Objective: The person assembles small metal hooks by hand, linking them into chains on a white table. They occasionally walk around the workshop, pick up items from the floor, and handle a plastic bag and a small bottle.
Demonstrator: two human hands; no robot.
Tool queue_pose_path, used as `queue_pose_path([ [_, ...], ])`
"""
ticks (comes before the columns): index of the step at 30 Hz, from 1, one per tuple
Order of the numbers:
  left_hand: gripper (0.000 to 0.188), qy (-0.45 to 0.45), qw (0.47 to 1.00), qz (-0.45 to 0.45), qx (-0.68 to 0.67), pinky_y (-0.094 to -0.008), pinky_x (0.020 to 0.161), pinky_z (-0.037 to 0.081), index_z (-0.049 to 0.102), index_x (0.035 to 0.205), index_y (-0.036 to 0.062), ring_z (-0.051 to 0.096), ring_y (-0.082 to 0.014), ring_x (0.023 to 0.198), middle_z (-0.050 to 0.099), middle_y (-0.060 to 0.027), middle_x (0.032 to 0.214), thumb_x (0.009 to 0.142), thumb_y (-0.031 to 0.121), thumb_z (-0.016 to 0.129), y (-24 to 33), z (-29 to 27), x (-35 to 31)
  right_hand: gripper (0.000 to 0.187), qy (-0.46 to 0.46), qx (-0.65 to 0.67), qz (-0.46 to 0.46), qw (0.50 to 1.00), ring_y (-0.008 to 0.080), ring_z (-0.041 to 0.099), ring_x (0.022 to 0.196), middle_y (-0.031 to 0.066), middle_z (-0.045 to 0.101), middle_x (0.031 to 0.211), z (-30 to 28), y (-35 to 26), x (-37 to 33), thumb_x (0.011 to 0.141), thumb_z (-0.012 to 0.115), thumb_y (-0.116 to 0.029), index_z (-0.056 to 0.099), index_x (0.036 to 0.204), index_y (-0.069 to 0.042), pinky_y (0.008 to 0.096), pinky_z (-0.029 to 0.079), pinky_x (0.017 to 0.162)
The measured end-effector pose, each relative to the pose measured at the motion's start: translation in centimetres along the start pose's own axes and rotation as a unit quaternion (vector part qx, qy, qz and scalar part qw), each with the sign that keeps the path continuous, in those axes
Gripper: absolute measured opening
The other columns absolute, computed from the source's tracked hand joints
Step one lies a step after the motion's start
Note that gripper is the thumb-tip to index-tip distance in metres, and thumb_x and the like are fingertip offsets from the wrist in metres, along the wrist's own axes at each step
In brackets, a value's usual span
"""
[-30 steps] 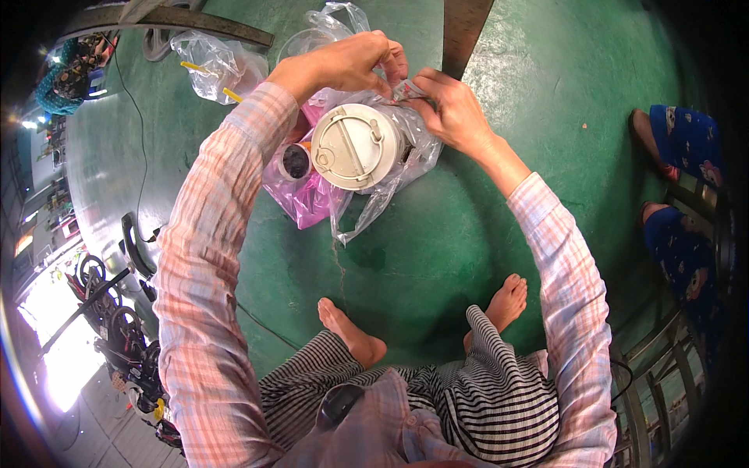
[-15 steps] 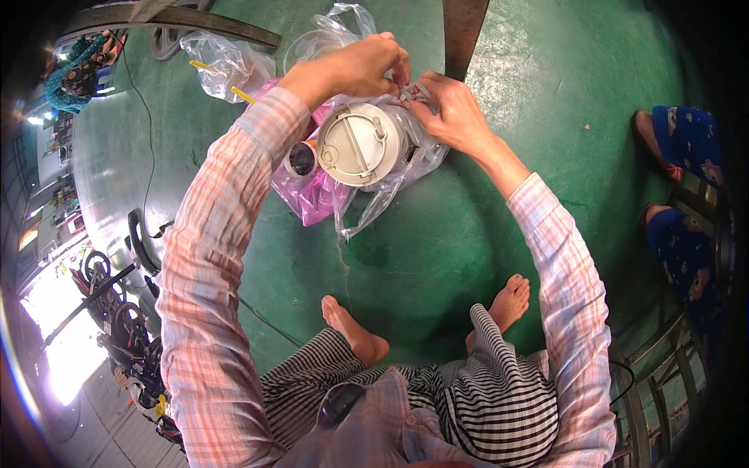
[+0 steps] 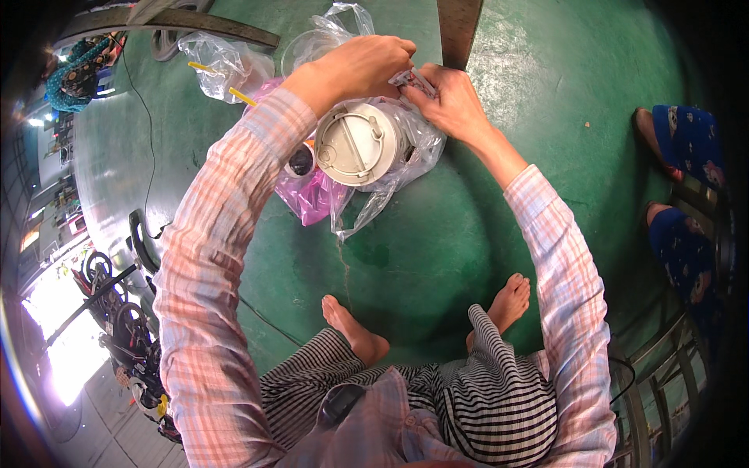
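Observation:
Between my two hands is the gathered top of a plastic bag (image 3: 412,80), crumpled and grey-white with red marks. My right hand (image 3: 451,101) pinches it between thumb and fingers. Curled fingers of my left hand (image 3: 367,66) close on its other side, their tips partly hidden. Just below stands a round cream-lidded container (image 3: 356,146) with a folded-down handle, wrapped in clear plastic (image 3: 428,144). Against its left side are a pink plastic bag (image 3: 314,199) and a small dark-topped cup (image 3: 300,160).
Left of the container lies a clear bag (image 3: 230,66) with yellow straws (image 3: 243,97). A metal leg (image 3: 460,31) stands beyond my hands on the green floor (image 3: 546,156). A person's blue-clad legs (image 3: 686,140) are at the right, and a cable (image 3: 147,117) runs along the left.
My left hand has shifted slightly right and its fingers have turned over. My right hand has moved a little up and left, lifting the gathered plastic slightly.

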State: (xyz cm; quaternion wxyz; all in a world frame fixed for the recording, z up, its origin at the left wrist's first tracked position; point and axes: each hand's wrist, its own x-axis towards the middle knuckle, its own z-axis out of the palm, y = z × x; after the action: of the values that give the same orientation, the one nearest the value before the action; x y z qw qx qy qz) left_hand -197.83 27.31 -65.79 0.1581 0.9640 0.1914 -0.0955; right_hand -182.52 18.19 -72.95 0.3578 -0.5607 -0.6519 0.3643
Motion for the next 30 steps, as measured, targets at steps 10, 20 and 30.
queue_pose_path([
  [10, 0.02, 0.029, 0.995, 0.0, -0.097, -0.0405, 0.069, 0.049, 0.064, 0.087, -0.0004, 0.061, -0.0323, 0.079, 0.057, -0.0118, 0.083, 0.07, 0.007, 0.072, -0.7, -0.1, -0.6, 0.023, -0.007, 0.029, -0.058, 0.998, 0.027, 0.05, 0.056, 0.0165, 0.057, 0.066, 0.0, 1.0, 0.0, 0.082, 0.065, -0.02, 0.06, 0.088, 0.002, 0.0382, 0.042, 0.057],
  [20, 0.023, -0.028, 0.969, -0.105, -0.221, -0.0333, 0.067, 0.05, 0.066, 0.082, -0.0008, 0.064, -0.0256, 0.073, 0.066, -0.0117, 0.077, 0.066, 0.011, 0.078, -1.3, -0.1, -0.9, 0.024, -0.008, 0.115, -0.021, 0.993, 0.015, 0.062, 0.072, 0.0111, 0.068, 0.082, 0.0, 1.3, -0.1, 0.082, 0.067, -0.015, 0.063, 0.099, 0.0, 0.031, 0.049, 0.069],
  [30, 0.025, 0.008, 0.971, -0.083, -0.225, -0.0356, 0.068, 0.048, 0.068, 0.084, 0.0, 0.063, -0.0273, 0.073, 0.066, -0.0109, 0.077, 0.066, 0.013, 0.078, -2.0, 0.2, -1.3, 0.031, -0.019, 0.083, -0.021, 0.996, 0.0318, 0.065, 0.076, 0.0213, 0.065, 0.086, -0.6, -0.1, -0.4, 0.077, 0.065, -0.021, 0.064, 0.096, 0.003, 0.0361, 0.049, 0.068],
])
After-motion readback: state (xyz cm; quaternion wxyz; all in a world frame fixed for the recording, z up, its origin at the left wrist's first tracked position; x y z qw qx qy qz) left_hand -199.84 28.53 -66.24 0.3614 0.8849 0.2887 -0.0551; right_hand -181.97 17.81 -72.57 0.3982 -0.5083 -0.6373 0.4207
